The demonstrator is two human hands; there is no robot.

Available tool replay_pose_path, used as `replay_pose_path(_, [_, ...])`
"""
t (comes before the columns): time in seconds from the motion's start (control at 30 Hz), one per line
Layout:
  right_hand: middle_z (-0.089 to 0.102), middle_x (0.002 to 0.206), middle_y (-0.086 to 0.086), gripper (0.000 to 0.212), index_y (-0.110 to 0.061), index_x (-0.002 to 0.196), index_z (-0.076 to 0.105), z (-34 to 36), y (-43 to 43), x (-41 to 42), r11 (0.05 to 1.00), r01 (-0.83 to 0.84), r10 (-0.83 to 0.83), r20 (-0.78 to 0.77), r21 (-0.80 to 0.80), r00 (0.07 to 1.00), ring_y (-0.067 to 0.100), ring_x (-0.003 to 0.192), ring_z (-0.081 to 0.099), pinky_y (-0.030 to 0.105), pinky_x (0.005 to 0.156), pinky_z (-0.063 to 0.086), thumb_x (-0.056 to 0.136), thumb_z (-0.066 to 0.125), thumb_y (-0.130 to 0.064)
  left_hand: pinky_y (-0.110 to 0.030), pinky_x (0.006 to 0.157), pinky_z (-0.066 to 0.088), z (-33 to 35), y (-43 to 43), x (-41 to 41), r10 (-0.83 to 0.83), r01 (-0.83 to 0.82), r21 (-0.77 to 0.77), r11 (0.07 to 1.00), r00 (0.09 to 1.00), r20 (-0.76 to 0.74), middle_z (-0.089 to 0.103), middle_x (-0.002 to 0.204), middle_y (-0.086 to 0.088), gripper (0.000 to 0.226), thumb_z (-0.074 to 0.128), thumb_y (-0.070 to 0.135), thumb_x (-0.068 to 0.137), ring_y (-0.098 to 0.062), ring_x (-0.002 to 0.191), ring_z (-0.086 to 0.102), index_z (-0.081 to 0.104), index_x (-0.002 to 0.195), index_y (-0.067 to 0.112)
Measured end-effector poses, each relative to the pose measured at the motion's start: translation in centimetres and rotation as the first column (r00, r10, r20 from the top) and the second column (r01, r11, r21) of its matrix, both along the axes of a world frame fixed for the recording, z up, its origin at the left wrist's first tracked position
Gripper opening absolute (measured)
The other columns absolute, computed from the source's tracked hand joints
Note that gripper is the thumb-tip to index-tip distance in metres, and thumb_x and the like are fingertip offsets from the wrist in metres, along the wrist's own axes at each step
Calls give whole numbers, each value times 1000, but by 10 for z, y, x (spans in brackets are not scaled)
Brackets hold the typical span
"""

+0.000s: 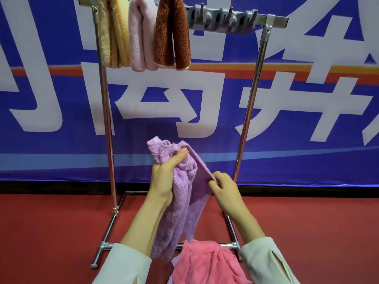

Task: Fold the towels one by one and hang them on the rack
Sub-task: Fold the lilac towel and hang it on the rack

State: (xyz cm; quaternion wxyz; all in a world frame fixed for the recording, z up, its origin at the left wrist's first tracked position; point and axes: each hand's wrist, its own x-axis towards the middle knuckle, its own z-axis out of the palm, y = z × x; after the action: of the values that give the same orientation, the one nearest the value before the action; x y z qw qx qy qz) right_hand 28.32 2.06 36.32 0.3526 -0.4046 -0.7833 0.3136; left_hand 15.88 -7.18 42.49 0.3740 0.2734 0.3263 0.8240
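Below rack (249, 103), hands (163, 179) (227, 193) grip lilac towel (181, 203).

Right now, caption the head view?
Left hand bunches lilac towel, right hand pinches its edge; three folded towels hang on rack.

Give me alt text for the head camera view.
The left hand grips the bunched top of a lilac towel while the right hand pinches its edge. Behind, three folded towels hang on the rack; a pink towel lies below.

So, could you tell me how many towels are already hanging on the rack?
3, side by side on the rack, left end: a yellow-orange towel, a pale pink towel, then a rust-brown towel. None seems hidden.
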Motion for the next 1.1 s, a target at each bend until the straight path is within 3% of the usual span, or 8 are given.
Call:
replay_pose_path(0.1, [49,68,-4,25,-18,72,49,5,0,3,986,4,-59,-319,-170,946,13,69,43,32,66,35,97,48,-12,-21,57,52,-2,1,-10,32,-31,-65,997,999,14,61,62,3,9,62,3,87,-8,57,61,60,84,11])
replay_pose_path(0.17, [55,70,-7,21,-16,77,58,13,-5,6,975,-86,-27,-494,-204,869,7,69,48,25,67,40,97,53,-15,-26,56,54,-6,1,-15,8,-7,-155,988,1000,9,64,68,-5,5,64,6,86,-14,58,64,64,91,7])
replay_pose_path(0.27, [66,75,-7,13,-15,83,68,27,-14,5,959,-217,63,-605,-185,794,5,72,58,15,68,46,93,61,-12,-29,59,56,-17,1,-10,-118,96,-278,956,991,-64,66,78,-13,8,65,3,85,-20,64,66,67,91,5])
replay_pose_path(0.47, [73,81,-1,15,-13,82,73,34,-20,1,956,-254,117,-608,-144,785,11,81,65,23,78,52,88,64,-2,-34,78,57,-20,-1,2,-373,286,-342,895,901,-223,71,97,-20,27,67,-3,81,-28,87,70,67,107,-3])
replay_pose_path(0.67, [71,76,0,13,-11,80,73,32,-21,0,958,-256,134,-588,-129,798,11,74,63,22,71,51,86,66,-1,-40,84,55,-21,1,6,-265,68,-441,895,875,-404,72,98,-22,27,78,4,72,-27,89,70,71,98,-2])
replay_pose_path(0.87, [73,93,7,13,-8,97,72,26,-19,2,895,-408,249,-555,-183,794,15,90,66,29,86,51,90,61,-4,-32,65,57,-15,0,3,-109,16,-319,947,955,-275,69,72,-14,11,70,-7,76,-24,66,68,69,78,4])
replay_pose_path(0.97, [70,91,4,14,-5,97,70,22,-15,3,904,-401,311,-414,-150,855,12,87,61,27,84,48,89,60,0,-33,63,55,-12,-1,-1,-111,61,-248,967,975,-192,65,69,-13,16,65,-9,78,-25,62,64,65,79,6])
replay_pose_path(1.1, [64,74,-3,14,-15,83,69,11,-6,2,949,-279,251,-186,-148,950,9,73,53,30,72,45,73,59,-18,-30,62,55,-10,-1,-11,-58,52,-153,987,998,-35,64,68,-10,14,61,-6,81,-21,60,64,62,84,9])
